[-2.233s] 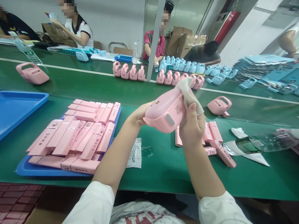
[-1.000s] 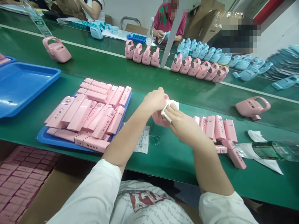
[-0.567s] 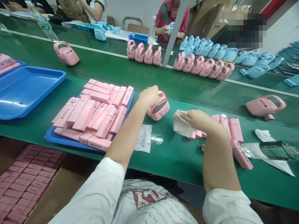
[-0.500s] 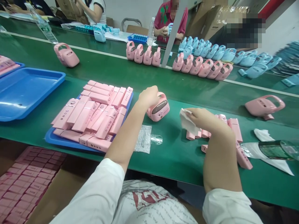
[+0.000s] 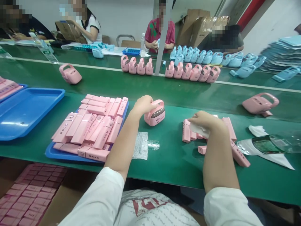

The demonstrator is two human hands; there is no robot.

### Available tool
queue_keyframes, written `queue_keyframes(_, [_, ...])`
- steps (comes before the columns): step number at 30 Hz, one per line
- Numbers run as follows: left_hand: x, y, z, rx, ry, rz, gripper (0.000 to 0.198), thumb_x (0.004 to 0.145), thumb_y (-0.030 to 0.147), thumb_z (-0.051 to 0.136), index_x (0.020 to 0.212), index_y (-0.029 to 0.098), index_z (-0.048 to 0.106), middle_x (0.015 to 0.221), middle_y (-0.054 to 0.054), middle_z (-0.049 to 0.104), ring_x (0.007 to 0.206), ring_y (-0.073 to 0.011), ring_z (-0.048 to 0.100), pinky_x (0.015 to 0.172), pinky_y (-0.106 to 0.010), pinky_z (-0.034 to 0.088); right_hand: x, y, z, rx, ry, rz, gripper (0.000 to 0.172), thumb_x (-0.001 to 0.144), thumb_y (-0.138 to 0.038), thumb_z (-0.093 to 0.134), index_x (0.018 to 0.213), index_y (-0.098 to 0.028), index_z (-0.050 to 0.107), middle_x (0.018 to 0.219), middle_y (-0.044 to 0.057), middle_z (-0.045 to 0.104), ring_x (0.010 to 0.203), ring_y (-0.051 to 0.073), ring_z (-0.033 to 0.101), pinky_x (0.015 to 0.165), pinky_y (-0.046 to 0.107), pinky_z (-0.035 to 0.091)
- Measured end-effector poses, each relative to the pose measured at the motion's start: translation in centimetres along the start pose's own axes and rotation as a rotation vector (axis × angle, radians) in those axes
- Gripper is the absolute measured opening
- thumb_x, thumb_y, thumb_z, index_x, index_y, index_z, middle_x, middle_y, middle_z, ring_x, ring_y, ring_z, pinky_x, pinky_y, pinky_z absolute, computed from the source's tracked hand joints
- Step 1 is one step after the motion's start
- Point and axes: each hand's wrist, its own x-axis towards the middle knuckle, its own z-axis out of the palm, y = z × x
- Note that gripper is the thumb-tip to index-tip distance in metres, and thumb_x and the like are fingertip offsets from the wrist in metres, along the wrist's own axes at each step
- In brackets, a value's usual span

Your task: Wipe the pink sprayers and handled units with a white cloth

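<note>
My left hand (image 5: 143,105) is closed on the handle of a pink handled device (image 5: 155,115) that stands on the green table (image 5: 174,160). My right hand (image 5: 204,121) is closed on a white wipe cloth (image 5: 197,129) and rests over a row of pink bar-shaped parts (image 5: 188,131) lying on the table. More of those pink bars (image 5: 238,155) trail to the right of my forearm.
A blue tray (image 5: 56,153) heaped with pink bars sits left, beside another blue tray (image 5: 28,110). A small plastic bag (image 5: 141,149) lies near the front edge. Pink devices (image 5: 260,103) stand on the conveyor; pink and blue rows further back. A plastic bottle (image 5: 275,142) lies right. Other people work across.
I wiped the pink device held up in both hands, then set it down on the table under my left hand. My right hand carried the cloth right, onto the pink bars.
</note>
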Motion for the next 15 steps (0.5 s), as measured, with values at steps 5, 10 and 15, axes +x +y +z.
queue_keyframes(5, [3.3, 1.9, -0.1, 0.055, 0.063, -0.016, 0.018, 0.074, 0.036, 0.06, 0.072, 0.018, 0.061, 0.078, -0.008, 0.067, 0.076, -0.0223, 0.063, 0.061, -0.029, 0.04, 1.7, -1.2, 1.6, -0.107, -0.062, 0.011, 0.033, 0.079, -0.045, 0.062, 0.075, -0.013, 0.065, 0.085, 0.013, 0.068, 0.078, 0.024, 0.063, 0.063, 0.029, 0.042])
queue_keyframes(10, [8.2, 3.3, 0.0, 0.051, 0.165, -0.088, 0.033, 0.085, 0.044, 0.052, 0.099, 0.016, 0.062, 0.102, -0.014, 0.067, 0.097, -0.0257, 0.063, 0.073, -0.031, 0.045, 2.6, -1.0, 2.3, -0.188, -0.074, 0.021, 0.038, 0.084, -0.046, 0.055, 0.081, -0.011, 0.069, 0.089, 0.017, 0.068, 0.085, 0.027, 0.066, 0.068, 0.032, 0.045])
queue_keyframes(15, [11.2, 1.8, 1.7, 0.033, 0.162, -0.111, 0.036, 0.091, 0.038, 0.05, 0.116, 0.013, 0.056, 0.12, -0.014, 0.06, 0.107, -0.0226, 0.059, 0.088, -0.034, 0.047, 3.2, 0.2, 2.1, -0.218, -0.065, 0.035, 0.042, 0.085, -0.049, 0.053, 0.067, -0.013, 0.065, 0.085, 0.017, 0.068, 0.076, 0.025, 0.065, 0.063, 0.031, 0.046])
